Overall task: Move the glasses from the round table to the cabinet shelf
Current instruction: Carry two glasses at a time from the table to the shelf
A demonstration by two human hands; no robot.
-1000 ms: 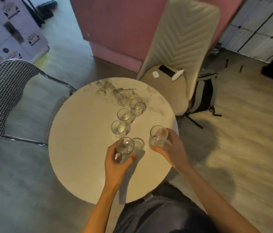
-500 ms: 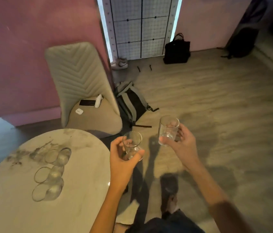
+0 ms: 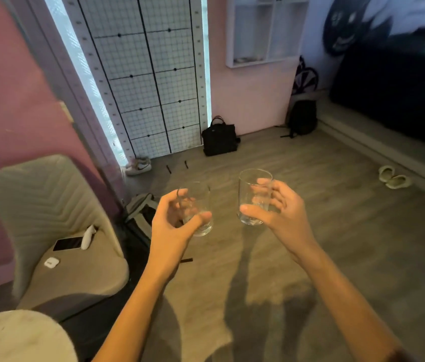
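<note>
Grey floor [image 3: 336, 257] fills most of the view, with the pale chair [image 3: 49, 218] at its left edge and a corner of the round surface [image 3: 18, 335] just below the chair. Both forearms reach forward over the floor, to the right of the chair. The left hand [image 3: 172, 226] curls its fingers around one upright glass [image 3: 197, 207]. The right hand [image 3: 276, 215] wraps a second upright glass [image 3: 254, 197], thumb low, fingers behind it.
</note>
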